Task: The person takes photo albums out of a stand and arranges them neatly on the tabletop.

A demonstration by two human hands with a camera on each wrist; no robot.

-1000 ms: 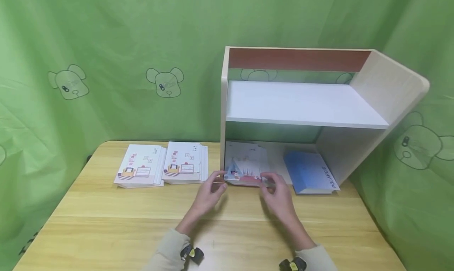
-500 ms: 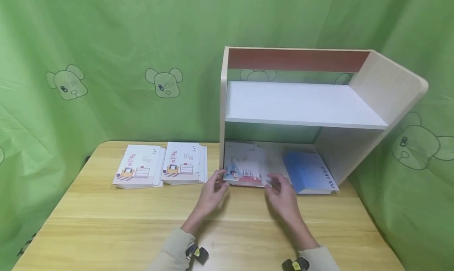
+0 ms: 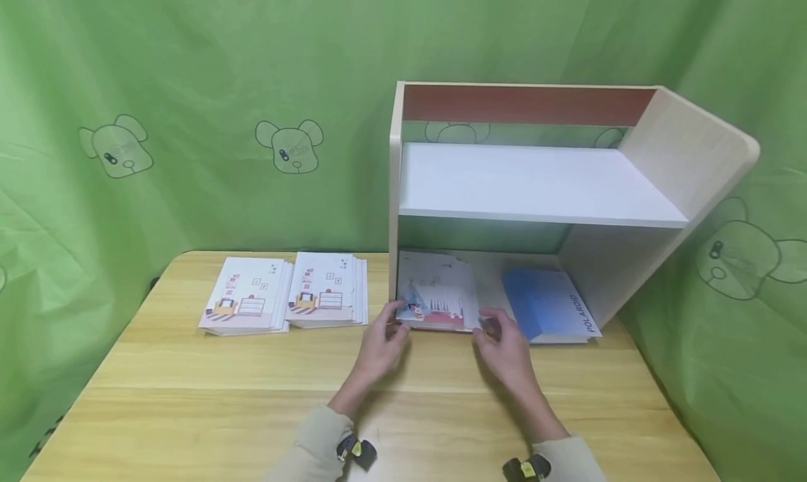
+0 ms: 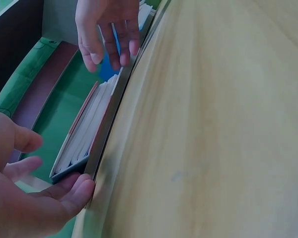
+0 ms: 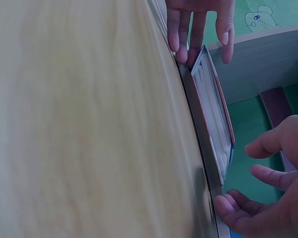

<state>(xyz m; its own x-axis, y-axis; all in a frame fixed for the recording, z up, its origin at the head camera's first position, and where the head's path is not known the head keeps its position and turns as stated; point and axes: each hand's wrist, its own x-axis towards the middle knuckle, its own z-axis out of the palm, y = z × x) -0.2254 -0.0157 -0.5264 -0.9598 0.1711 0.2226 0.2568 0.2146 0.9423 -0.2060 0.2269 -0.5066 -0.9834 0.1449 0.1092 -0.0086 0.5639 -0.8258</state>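
The book stack (image 3: pixel 435 293) lies flat on the bottom board (image 3: pixel 490 275) of the bookshelf, at the board's front left corner, just beside the left panel (image 3: pixel 394 216) and close along the front edge. Its upper cover carries a printed scene, and the wrist views show several pale layers end-on between red-edged covers. The left hand (image 3: pixel 380 345) sits at the stack's left front corner, its fingertips at the board's front edge; its grip is fairly wide, the thumb well apart from the fingers. The right hand (image 3: pixel 506 347) is at the right front corner, its grip likewise loose and wide, with nothing pinched. A blue book (image 3: pixel 555 307) lies near the board's right end, past its front edge. The stack looks moderately heavy and stiff in the covers, with smooth faces that could slide on one another and page corners that could bend. The surest hold is probably at both short ends, fingers flat along the sides, squeezing evenly so that the layers stay together.
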